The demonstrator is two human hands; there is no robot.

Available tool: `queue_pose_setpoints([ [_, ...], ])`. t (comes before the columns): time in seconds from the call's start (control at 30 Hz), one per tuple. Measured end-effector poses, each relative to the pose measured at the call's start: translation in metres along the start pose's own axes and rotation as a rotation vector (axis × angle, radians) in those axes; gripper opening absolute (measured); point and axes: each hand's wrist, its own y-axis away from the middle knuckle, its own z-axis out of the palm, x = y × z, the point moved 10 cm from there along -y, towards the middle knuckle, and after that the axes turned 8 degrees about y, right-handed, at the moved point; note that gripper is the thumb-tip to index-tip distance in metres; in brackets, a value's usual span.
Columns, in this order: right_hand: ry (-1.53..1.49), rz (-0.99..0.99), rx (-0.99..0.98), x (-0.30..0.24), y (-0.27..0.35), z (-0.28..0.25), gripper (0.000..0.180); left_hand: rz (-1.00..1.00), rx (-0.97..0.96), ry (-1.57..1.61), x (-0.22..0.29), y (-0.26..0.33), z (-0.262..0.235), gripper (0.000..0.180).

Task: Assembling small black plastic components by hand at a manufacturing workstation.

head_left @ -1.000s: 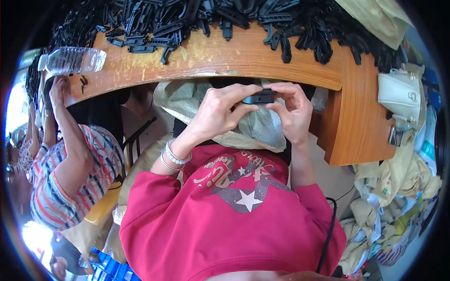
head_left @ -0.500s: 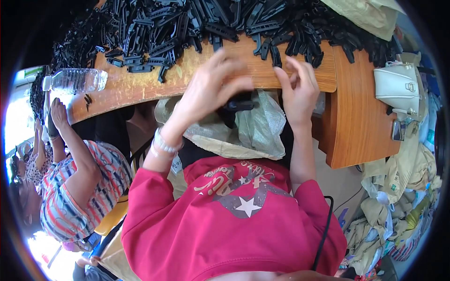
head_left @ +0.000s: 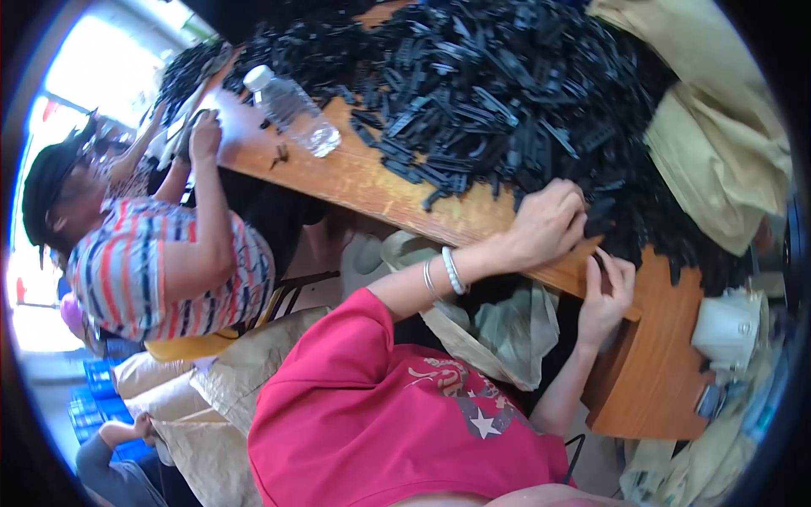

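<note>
Nearest, below the table edge, an open bag (head_left: 507, 325) of pale plastic and paper sags in the lap of the person in the red shirt (head_left: 397, 422), at about six o'clock from the hands. Just above it the right hand (head_left: 606, 291) rests at the lip of the wooden table (head_left: 380, 182), fingers loosely curled and upright; whether it pinches anything I cannot tell. At about eleven o'clock from it the left hand (head_left: 547, 226), bracelets at the wrist, lies knuckles-up on the near fringe of the pile of black plastic pieces (head_left: 507, 93), fingers bent down into it, seemingly closing on one piece (head_left: 598, 213), though the grip itself is hidden. The danger, as I judge it, is that raking from so loose a heap so near the edge could drag neighbouring pieces over, missing the bag. Farther off at ten o'clock a clear water bottle (head_left: 291, 111) lies on its side, and beyond it a neighbour in a striped shirt (head_left: 160, 270) works at the table's far end.
</note>
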Motion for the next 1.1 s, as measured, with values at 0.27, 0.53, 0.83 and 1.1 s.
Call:
queue_pose_setpoints([
  [0.27, -0.65, 0.234, -0.146, 0.019, 0.012, 0.025, 0.016, -0.952, -0.411, 0.933, -0.03, 0.064, 0.03, 0.028],
  [0.53, -0.714, 0.304, -0.018, 0.022, 0.036, 0.026, 0.012, -0.571, -0.445, 0.481, 0.011, 0.047, 0.012, 0.033],
  [0.83, -0.832, 0.387, -0.289, 0.017, 0.05, 0.034, 0.041, -0.503, -0.502, 0.381, 0.019, 0.064, -0.005, 0.032],
  [1.1, -0.685, 0.282, -0.456, 0.009, 0.063, 0.053, 0.019, -0.547, -0.639, 0.326, 0.007, 0.095, -0.013, 0.043],
])
